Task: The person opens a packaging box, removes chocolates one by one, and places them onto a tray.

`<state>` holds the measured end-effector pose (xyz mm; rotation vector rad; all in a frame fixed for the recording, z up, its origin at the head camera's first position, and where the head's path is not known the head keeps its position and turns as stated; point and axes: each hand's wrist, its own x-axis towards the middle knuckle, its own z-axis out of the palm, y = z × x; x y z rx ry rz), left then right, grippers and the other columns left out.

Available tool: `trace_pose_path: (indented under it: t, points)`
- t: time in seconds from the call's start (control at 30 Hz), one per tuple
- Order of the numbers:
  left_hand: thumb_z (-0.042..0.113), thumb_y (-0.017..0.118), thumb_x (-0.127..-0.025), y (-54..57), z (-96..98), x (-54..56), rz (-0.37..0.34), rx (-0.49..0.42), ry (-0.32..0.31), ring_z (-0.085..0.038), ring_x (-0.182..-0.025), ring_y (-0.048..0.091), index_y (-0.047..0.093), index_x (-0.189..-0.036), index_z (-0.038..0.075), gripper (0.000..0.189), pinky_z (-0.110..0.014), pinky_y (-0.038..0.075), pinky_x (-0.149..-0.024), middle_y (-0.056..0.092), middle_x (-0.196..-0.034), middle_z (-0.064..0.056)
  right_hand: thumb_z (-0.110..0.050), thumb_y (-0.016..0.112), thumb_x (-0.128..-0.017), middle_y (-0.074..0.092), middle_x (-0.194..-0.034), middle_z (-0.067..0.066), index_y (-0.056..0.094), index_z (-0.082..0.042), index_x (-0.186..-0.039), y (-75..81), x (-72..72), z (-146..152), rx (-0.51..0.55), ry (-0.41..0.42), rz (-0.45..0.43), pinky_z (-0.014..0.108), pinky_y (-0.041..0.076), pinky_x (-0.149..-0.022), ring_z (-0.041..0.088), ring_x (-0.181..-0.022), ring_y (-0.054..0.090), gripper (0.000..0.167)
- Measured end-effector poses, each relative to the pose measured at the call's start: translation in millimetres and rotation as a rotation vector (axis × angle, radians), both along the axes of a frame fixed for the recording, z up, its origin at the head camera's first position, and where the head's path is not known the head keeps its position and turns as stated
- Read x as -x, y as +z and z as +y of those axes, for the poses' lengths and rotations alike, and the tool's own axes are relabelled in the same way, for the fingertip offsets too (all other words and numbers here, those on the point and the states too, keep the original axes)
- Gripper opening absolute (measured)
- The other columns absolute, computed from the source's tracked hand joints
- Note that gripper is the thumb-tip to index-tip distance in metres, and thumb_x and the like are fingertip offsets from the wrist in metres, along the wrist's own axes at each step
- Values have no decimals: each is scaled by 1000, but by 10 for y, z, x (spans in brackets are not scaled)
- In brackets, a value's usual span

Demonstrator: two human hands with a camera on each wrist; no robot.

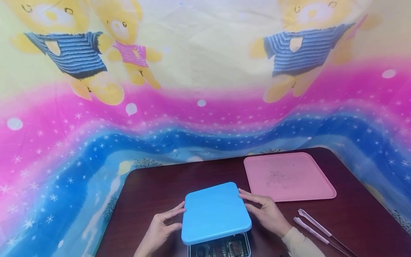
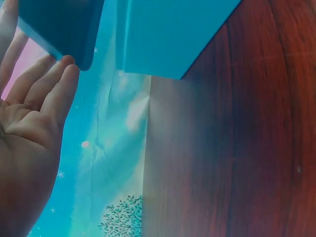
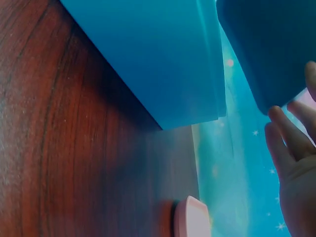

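A blue rectangular lid [image 1: 215, 212] is raised and tilted over an open blue box [image 2: 168, 34]. My left hand [image 1: 162, 226] holds the lid's left edge with fingertips and thumb, and my right hand [image 1: 268, 214] holds the right edge the same way. Between lid and box, the front gap shows dark contents [image 1: 221, 248] with several clear-looking packs; most of the inside is hidden under the lid. Each wrist view shows the lid's dark underside apart from the box wall, with fingertips at its corner.
On the dark wood table [image 1: 154, 192], a pink tray [image 1: 289, 176] lies at the back right. Tongs [image 1: 313, 226] with pale pink ends and thin metal arms lie to the right of my right hand. A bear-print cloth [image 1: 199, 117] hangs behind the table.
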<state>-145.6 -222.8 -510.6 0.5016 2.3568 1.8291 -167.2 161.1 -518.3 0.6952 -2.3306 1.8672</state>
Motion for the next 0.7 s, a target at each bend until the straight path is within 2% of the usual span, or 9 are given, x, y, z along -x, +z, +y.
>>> trace_pose_path:
  t: [0.17,0.27,0.43,0.53,0.63,0.7]
  points:
    - [6,75,-88,26,42,3,54,-18,53,-5,-126,56,69,-130,4,42,-29,53,-96,57,-143,-16,-13,64,-99,60,-141,13,68,-11,-133,13,-6,-42,10,-43,51,18,46,-102,9,-129,55,34]
    - [2,72,-90,39,84,16,149,-11,78,-6,-125,56,69,-129,4,39,-21,51,-95,60,-139,-16,-7,64,-99,64,-136,10,68,-7,-132,25,2,-85,27,-83,106,19,47,-101,9,-126,58,33]
    - [3,65,-96,110,197,48,316,33,119,-11,-120,61,70,-128,4,32,-18,51,-94,68,-128,-11,3,66,-94,71,-122,13,71,-5,-128,52,19,-190,9,-190,253,18,49,-97,9,-118,63,35]
    - [8,62,-99,195,267,64,342,61,170,-12,-118,63,71,-128,10,30,-18,51,-93,70,-126,-4,9,67,-91,73,-118,12,72,-8,-127,73,17,-237,1,-239,300,17,50,-95,7,-116,64,40]
    - [11,61,-100,262,297,82,331,78,227,-13,-119,63,72,-128,16,30,-20,51,-94,70,-125,3,12,68,-89,73,-118,12,72,-8,-126,90,13,-259,11,-261,318,16,50,-94,7,-115,64,42]
    - [11,60,-101,287,300,95,333,90,239,-13,-120,62,71,-129,17,30,-22,51,-95,70,-126,4,11,69,-89,73,-117,12,72,-9,-126,100,14,-266,14,-264,321,16,51,-94,7,-115,64,42]
